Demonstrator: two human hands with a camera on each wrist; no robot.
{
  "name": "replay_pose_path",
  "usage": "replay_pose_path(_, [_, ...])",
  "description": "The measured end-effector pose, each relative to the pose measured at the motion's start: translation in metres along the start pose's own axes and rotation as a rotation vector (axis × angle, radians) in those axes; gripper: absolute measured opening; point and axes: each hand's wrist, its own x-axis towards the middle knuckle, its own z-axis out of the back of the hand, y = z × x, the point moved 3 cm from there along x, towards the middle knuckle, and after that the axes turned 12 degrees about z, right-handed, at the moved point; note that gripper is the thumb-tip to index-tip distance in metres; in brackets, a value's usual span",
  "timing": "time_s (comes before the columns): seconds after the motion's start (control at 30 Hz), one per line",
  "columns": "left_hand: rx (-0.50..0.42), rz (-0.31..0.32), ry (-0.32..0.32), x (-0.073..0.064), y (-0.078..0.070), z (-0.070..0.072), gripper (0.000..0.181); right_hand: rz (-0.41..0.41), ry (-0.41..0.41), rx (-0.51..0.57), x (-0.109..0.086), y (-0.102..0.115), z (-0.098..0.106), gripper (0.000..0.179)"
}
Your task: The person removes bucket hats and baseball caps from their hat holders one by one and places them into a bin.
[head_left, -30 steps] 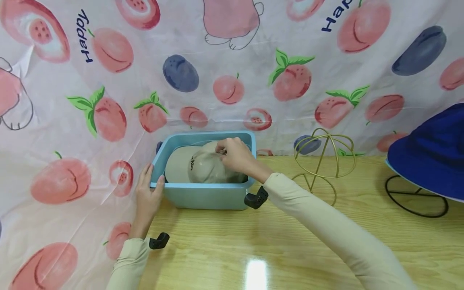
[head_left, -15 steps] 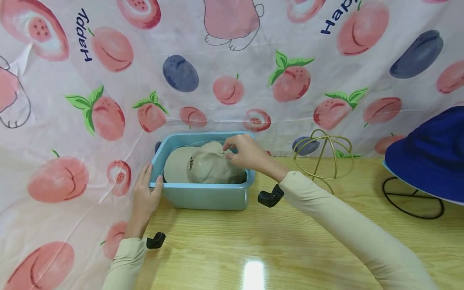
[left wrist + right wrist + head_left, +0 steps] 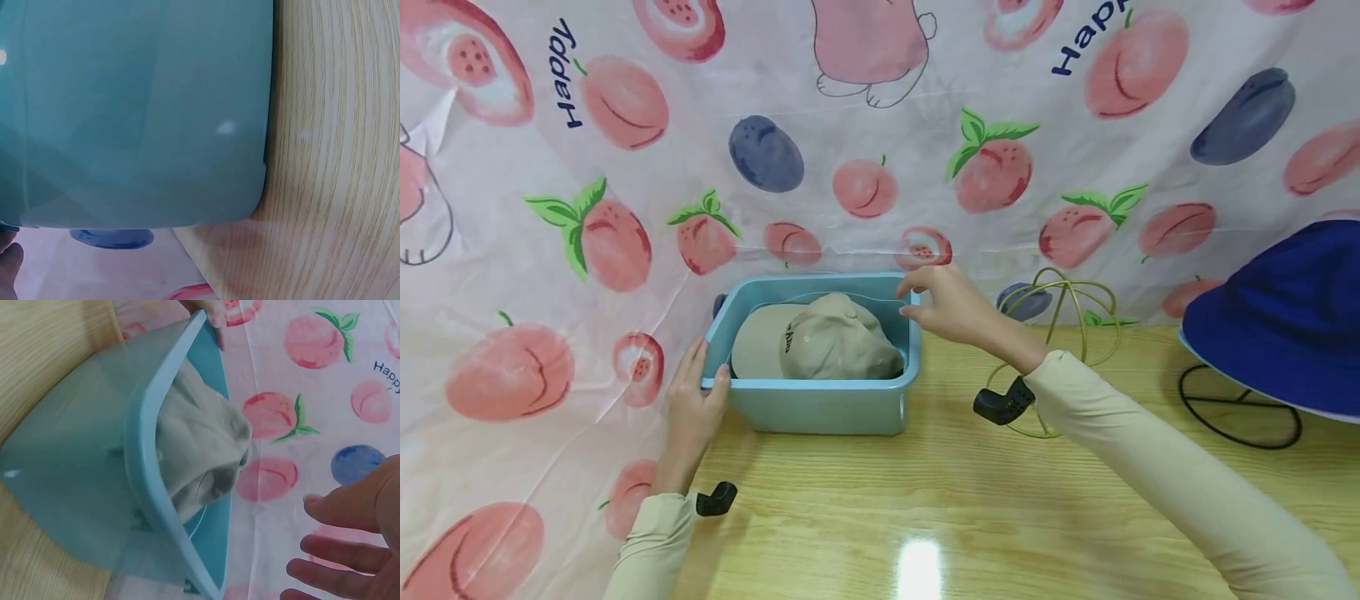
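A light blue plastic bin (image 3: pixel 820 408) stands on the wooden table near the cloth backdrop. A beige baseball cap (image 3: pixel 831 342) with dark lettering on its front lies in it, brim toward the left. My left hand (image 3: pixel 691 408) rests at the bin's left end, fingers along the side and thumb at the front corner of the rim. Only a bit of that hand shows in the left wrist view. My right hand (image 3: pixel 951 304) is over the bin's right end with thumb and fingers apart, holding nothing. In the right wrist view, its fingers are loosely spread, away from the cap.
To the right of the bin, a gold wire hat stand (image 3: pixel 1063 292) stands partly behind my right forearm. Farther right, a dark blue brimmed hat (image 3: pixel 1292 325) sits on a black wire stand (image 3: pixel 1240 421). The fruit-print cloth (image 3: pixel 865 133) hangs behind and along the left side.
My right hand has let go of the cap and moved right, to the bin's right end. The cap stays in the bin. My left hand keeps its place at the bin's left end.
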Motion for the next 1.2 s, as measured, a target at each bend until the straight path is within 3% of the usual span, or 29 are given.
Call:
replay_pose_path(0.33, [-0.032, 0.028, -0.006, -0.002, 0.003, -0.001, 0.054, -0.01, -0.001, -0.013, -0.022, -0.009, 0.014, 0.013])
replay_pose_path(0.77, [-0.056, -0.004, -0.035, -0.002, 0.001, -0.001, 0.053, -0.069, -0.023, -0.032, -0.044, -0.016, 0.037, 0.015])
replay_pose_path(1.2, [-0.062, -0.001, -0.037, -0.002, 0.003, -0.002, 0.053, 0.008, -0.138, -0.115, -0.062, -0.017, 0.066, 0.01])
